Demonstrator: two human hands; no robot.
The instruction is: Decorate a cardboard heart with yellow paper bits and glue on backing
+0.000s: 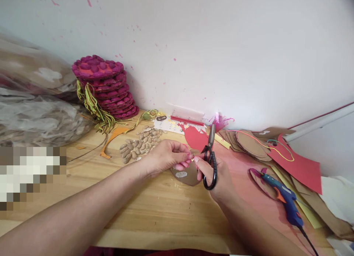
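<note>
My left hand (168, 158) is closed in a pinch, its fingertips meeting those of my right hand (221, 180) around something tiny and yellowish that I cannot make out. Black-handled scissors (211, 138) hang from my right hand, blades pointing away from me, while its thumb and finger also pinch. Beneath both hands lies a brown cardboard piece (189, 180) with a whitish patch on it. A red paper disc (195, 137) is just beyond, and unshelled peanuts (142, 145) lie to the left of my fingers.
Magenta peanut-covered discs (103, 84) with yellow-green tassels stand stacked at back left, near plastic bags (41, 116). A blue glue gun (289, 202) rests at right, its cord running forward. Cardboard discs (251, 143) and red paper (301, 165) lie behind it, before the wall.
</note>
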